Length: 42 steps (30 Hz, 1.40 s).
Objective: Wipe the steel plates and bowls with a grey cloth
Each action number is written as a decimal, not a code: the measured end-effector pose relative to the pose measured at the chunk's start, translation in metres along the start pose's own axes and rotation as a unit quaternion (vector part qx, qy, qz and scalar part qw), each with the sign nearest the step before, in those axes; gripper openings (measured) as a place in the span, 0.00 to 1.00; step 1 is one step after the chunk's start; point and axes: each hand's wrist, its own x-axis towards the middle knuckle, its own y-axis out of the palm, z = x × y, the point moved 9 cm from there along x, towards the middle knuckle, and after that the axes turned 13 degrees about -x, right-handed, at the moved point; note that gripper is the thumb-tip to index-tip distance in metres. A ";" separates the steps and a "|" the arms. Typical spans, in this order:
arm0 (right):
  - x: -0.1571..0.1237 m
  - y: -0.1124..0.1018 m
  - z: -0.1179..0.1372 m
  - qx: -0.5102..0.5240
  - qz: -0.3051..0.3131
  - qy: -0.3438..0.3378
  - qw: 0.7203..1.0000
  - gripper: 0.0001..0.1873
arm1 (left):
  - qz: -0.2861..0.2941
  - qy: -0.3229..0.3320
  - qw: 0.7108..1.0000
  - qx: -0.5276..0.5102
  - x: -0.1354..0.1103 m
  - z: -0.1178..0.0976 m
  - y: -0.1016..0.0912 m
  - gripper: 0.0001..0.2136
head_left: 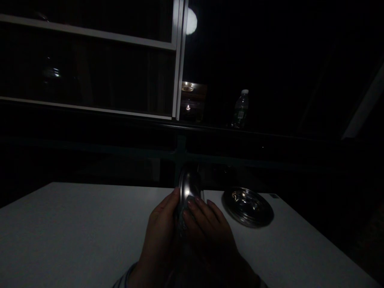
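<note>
The scene is very dark. A shiny steel plate [188,188] stands on its edge above a pale table [75,228], held between both hands. My left hand [159,236] grips the plate's left side with its fingers closed round the rim. Against the plate's right face my right hand [210,228] presses with its fingers together. A striped sleeve shows at my left wrist. The lower part of the plate is hidden by my hands.
A second steel plate [247,206] lies flat on the table to the right. Beyond the table runs a dark ledge with a plastic water bottle [240,109] and a small glass container [192,102]. A white window frame [179,60] rises at the back.
</note>
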 end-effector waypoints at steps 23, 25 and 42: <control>0.006 -0.007 -0.032 -0.021 0.020 0.150 0.988 0.15 | 0.050 0.016 0.997 0.056 -0.012 0.008 0.010 0.12; 0.005 -0.011 -0.027 -0.005 -0.004 0.137 0.991 0.12 | 0.056 0.021 0.997 0.055 -0.013 0.005 0.011 0.12; 0.012 -0.010 -0.020 -0.064 0.006 0.119 0.991 0.11 | 0.032 -0.015 0.999 -0.028 -0.012 0.002 0.017 0.08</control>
